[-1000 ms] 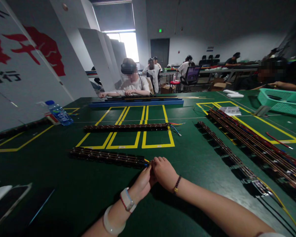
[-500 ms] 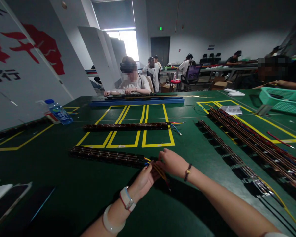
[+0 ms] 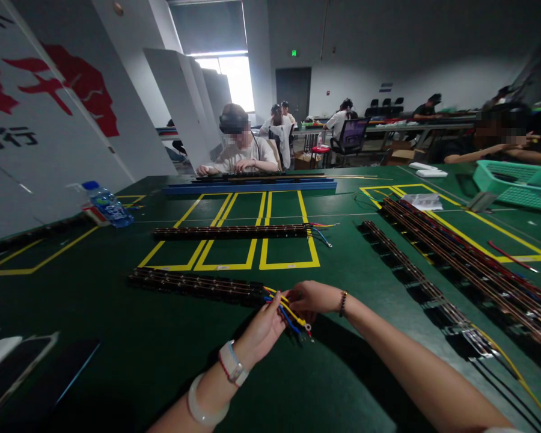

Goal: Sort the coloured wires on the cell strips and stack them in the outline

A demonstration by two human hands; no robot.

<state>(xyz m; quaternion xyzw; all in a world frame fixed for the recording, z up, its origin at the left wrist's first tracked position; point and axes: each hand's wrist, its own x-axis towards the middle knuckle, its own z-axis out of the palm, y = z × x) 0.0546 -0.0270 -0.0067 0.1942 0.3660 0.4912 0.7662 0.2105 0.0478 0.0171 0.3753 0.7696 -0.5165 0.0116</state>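
Note:
A long dark busbar-like strip (image 3: 198, 285) with copper-coloured rods lies across the table in front of me. Yellow, blue and red wires (image 3: 299, 320) with ring terminals come out of its right end. My left hand (image 3: 264, 331) is closed around these wires, thumb on top, close to the strip's end. From the right, my right hand (image 3: 314, 297) reaches in with curled fingers pinching the same bundle; its fingertips are partly hidden. The wire ends hang loose below both hands. Just beyond lies a second similar strip (image 3: 229, 231) with short coloured leads at its right end.
More strips (image 3: 460, 264) lie on the right, near a green basket (image 3: 514, 183). A plastic bottle (image 3: 108, 204) stands at the left, and phone-like dark slabs (image 3: 58, 379) lie front left. Across the table (image 3: 184, 361), a person works at a blue rail (image 3: 252, 187).
My right hand has lowered and its fingers have moved in onto the wires. The wire ends are now fanned out, with yellow and blue more visible. My left hand stays nearly in place.

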